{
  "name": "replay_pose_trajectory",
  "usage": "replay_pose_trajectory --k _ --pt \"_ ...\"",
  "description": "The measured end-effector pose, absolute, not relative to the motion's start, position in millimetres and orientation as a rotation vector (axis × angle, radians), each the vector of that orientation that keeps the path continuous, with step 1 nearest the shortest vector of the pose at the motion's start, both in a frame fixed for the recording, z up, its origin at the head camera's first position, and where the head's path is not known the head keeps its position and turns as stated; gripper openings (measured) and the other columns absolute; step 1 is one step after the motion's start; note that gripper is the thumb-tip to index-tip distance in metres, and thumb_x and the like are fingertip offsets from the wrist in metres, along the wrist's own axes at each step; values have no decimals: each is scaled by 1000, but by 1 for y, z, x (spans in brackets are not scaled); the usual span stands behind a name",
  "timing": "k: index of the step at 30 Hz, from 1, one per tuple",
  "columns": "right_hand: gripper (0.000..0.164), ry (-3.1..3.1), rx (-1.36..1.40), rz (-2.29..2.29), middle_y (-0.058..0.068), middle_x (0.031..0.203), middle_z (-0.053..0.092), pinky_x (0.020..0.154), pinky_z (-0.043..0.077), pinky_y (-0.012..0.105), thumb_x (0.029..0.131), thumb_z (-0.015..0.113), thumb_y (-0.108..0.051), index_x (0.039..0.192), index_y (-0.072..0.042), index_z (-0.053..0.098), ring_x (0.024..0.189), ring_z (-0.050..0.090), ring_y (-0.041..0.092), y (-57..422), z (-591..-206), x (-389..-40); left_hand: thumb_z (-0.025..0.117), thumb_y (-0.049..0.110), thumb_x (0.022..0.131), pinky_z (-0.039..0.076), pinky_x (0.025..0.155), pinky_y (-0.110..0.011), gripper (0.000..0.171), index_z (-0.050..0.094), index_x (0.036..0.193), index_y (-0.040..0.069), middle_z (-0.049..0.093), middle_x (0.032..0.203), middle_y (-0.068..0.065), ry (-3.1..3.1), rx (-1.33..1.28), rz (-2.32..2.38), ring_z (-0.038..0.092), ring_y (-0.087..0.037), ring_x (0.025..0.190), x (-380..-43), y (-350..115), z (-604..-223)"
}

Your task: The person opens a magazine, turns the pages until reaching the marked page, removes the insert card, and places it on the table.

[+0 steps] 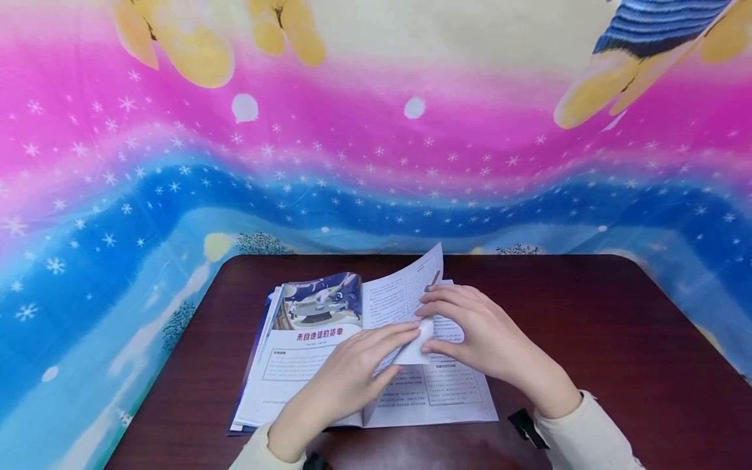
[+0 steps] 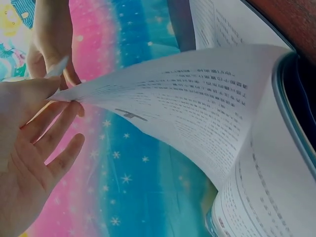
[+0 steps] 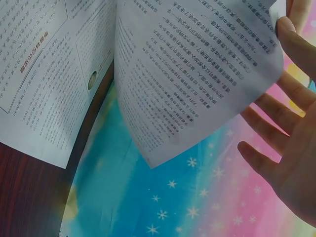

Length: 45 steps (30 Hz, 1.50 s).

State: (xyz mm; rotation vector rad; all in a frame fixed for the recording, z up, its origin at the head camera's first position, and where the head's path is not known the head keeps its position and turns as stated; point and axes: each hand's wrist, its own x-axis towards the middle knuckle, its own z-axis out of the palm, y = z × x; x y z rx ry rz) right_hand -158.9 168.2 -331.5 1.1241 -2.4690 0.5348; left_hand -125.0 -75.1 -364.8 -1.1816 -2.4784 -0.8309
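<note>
An open magazine (image 1: pixel 405 391) with printed text lies on the dark table. One of its right-hand pages (image 1: pixel 388 294) is lifted and bends upward, its lower corner folded over into a pale flap (image 1: pixel 416 349). My left hand (image 1: pixel 355 362) pinches the page near this corner; in the left wrist view its thumb lies over the paper and the other fingers spread beneath. From the right, my right hand (image 1: pixel 482 333) holds the same edge. The right wrist view shows that thumb on the printed side of the page (image 3: pixel 197 84) and the other fingers (image 3: pixel 279 113) behind it.
The magazine's left page (image 1: pixel 311 365) carries a colour picture (image 1: pixel 320 303) and a red title. Reddish-brown tabletop (image 1: pixel 587 326) extends around the magazine. Behind the table hangs a pink and blue cloth (image 1: pixel 352 163) with snowflakes. Black straps (image 1: pixel 527 427) sit at the cream sleeves (image 1: pixel 587 434).
</note>
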Motion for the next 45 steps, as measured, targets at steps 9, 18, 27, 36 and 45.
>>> replay_pose_trajectory --k 9,18,27,36,45 --pt "48 -2412 1106 592 -2 128 64 102 43 44 78 85 -32 122 -19 70 122 56 20 173 -333 -151 69 16 94 46 103 -38 50 55 142 19 51 146 7 -2456 -1118 -754 53 -13 129 -126 -89 -372" --pt "42 -2420 1084 624 -6 127 64 101 41 34 87 76 -41 122 -18 69 120 57 18 191 -347 -147 72 6 88 49 99 -42 56 56 141 14 56 142 -2 -2359 -983 -769 57 -21 125 -124 -118 -384" --pt "45 -2533 1056 649 -7 128 63 102 39 27 80 83 -25 122 -20 68 119 57 16 213 -364 -141 63 19 99 47 100 -32 46 54 143 17 54 143 2 -2387 -804 -781 56 -20 125 -115 -145 -392" --pt "44 -2624 1033 589 -10 127 62 95 46 35 81 83 -27 122 -25 68 117 58 14 231 -385 -135 65 19 98 36 106 -17 46 55 142 14 58 138 -3 -2426 -617 -702 59 -23 121 -105 -170 -397" --pt "43 -2642 1049 550 -11 126 63 96 44 26 80 84 -32 120 -23 70 115 59 13 248 -402 -136 80 -3 78 37 104 -16 77 49 147 14 59 136 -9 -2454 -442 -638 59 -28 121 -100 -189 -402"
